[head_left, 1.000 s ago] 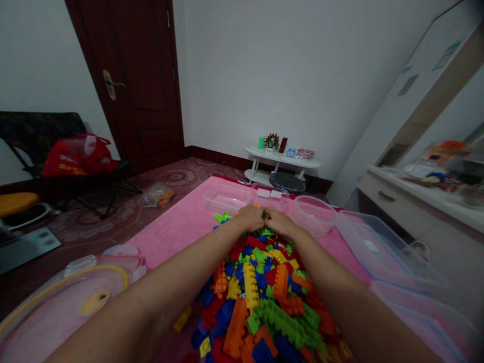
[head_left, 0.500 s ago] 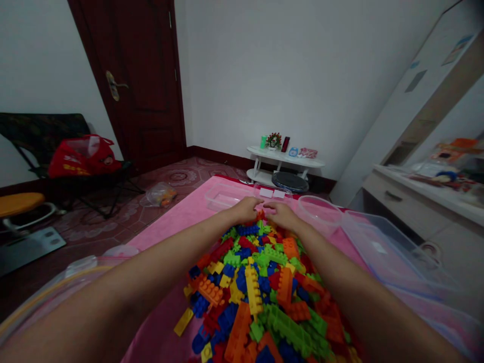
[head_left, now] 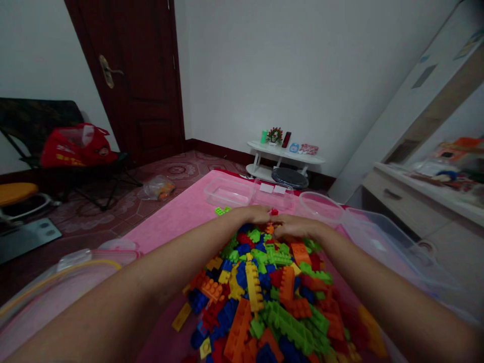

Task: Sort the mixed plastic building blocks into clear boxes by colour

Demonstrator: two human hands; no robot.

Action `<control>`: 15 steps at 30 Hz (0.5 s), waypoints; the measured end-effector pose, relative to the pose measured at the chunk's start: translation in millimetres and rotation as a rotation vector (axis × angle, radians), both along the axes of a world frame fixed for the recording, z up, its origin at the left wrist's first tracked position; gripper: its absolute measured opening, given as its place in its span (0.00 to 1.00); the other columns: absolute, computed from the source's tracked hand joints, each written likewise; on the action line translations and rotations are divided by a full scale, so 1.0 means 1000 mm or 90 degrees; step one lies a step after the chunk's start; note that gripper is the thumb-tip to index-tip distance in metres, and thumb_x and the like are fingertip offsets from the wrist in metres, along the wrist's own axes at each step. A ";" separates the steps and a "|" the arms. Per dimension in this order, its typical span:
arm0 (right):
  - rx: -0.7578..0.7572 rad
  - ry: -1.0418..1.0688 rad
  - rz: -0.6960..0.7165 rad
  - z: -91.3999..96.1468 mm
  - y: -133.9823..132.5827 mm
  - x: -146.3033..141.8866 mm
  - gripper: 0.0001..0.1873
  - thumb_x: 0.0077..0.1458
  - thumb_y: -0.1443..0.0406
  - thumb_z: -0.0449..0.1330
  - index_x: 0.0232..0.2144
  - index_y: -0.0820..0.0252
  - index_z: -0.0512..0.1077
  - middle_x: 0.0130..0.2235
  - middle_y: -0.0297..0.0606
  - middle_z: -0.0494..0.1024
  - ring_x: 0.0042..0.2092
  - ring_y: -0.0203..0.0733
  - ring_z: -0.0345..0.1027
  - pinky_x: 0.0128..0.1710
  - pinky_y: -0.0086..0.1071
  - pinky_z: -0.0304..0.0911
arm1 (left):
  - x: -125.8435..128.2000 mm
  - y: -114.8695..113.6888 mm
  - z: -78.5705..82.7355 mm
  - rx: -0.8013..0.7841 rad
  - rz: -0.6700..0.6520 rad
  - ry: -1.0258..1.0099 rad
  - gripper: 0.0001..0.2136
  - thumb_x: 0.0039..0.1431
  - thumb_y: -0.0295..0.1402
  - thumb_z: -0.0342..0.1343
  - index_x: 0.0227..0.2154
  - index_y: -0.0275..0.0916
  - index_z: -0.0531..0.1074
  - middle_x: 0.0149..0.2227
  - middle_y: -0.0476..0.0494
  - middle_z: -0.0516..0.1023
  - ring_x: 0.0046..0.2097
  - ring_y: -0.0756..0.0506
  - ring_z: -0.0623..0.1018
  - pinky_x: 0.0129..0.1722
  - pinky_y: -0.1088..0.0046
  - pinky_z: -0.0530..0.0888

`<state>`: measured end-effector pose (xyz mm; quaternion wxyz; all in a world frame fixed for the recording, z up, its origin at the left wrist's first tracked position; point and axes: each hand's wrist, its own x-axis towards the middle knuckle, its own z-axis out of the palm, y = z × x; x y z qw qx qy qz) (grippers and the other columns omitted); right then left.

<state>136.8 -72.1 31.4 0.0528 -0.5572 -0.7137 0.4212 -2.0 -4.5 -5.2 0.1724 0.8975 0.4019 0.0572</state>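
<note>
A heap of toy building bricks (head_left: pixel 251 287) in red, blue, green, yellow and orange lies on a pink cloth (head_left: pixel 170 217) between my forearms. My left hand (head_left: pixel 259 214) reaches over the heap's far left edge, fingers extended to the right. My right hand (head_left: pixel 297 226) bends round the far right edge, its fingers curved down against the bricks. The fingertips of both hands nearly meet beside a small red brick (head_left: pixel 274 212). Bricks and the hands themselves hide part of the fingers. A green brick (head_left: pixel 222 210) lies apart, left of my left hand.
Beyond my hands stand a clear rectangular box (head_left: pixel 229 191), another clear box with white labels (head_left: pixel 273 195) and a round clear tub (head_left: pixel 320 206). A large clear bin (head_left: pixel 389 247) is on the right. A yellow-rimmed container (head_left: pixel 71 275) sits near my left forearm.
Both hands have come nearer along the far edge of the heap, pushing in the bricks there. The separate green brick now shows on the cloth. My view has shifted slightly.
</note>
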 end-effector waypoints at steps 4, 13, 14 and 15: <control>-0.083 0.109 0.022 0.025 -0.018 0.020 0.24 0.39 0.65 0.61 0.43 0.57 0.76 0.28 0.32 0.77 0.26 0.36 0.66 0.27 0.28 0.61 | -0.003 -0.005 0.003 -0.023 -0.009 0.078 0.26 0.47 0.31 0.55 0.53 0.35 0.68 0.54 0.34 0.71 0.52 0.38 0.73 0.48 0.68 0.69; 0.322 0.029 -0.107 -0.021 0.024 0.054 0.14 0.45 0.63 0.60 0.35 0.62 0.78 0.38 0.42 0.80 0.37 0.46 0.72 0.39 0.35 0.65 | -0.011 -0.041 0.022 -0.053 -0.131 0.155 0.21 0.46 0.26 0.52 0.45 0.43 0.76 0.44 0.42 0.80 0.43 0.42 0.78 0.38 0.72 0.70; 0.330 -0.003 -0.084 -0.030 0.028 0.051 0.17 0.45 0.64 0.60 0.40 0.61 0.77 0.42 0.41 0.79 0.41 0.46 0.72 0.42 0.36 0.64 | -0.013 -0.045 0.025 -0.054 -0.145 0.156 0.20 0.47 0.25 0.52 0.44 0.44 0.76 0.44 0.43 0.80 0.42 0.42 0.78 0.37 0.73 0.70; 0.335 -0.044 -0.061 -0.038 0.032 0.048 0.22 0.46 0.65 0.59 0.46 0.61 0.75 0.47 0.40 0.77 0.45 0.46 0.71 0.45 0.35 0.63 | -0.015 -0.049 0.028 -0.055 -0.159 0.156 0.20 0.47 0.25 0.51 0.43 0.44 0.77 0.43 0.43 0.80 0.41 0.42 0.78 0.36 0.73 0.70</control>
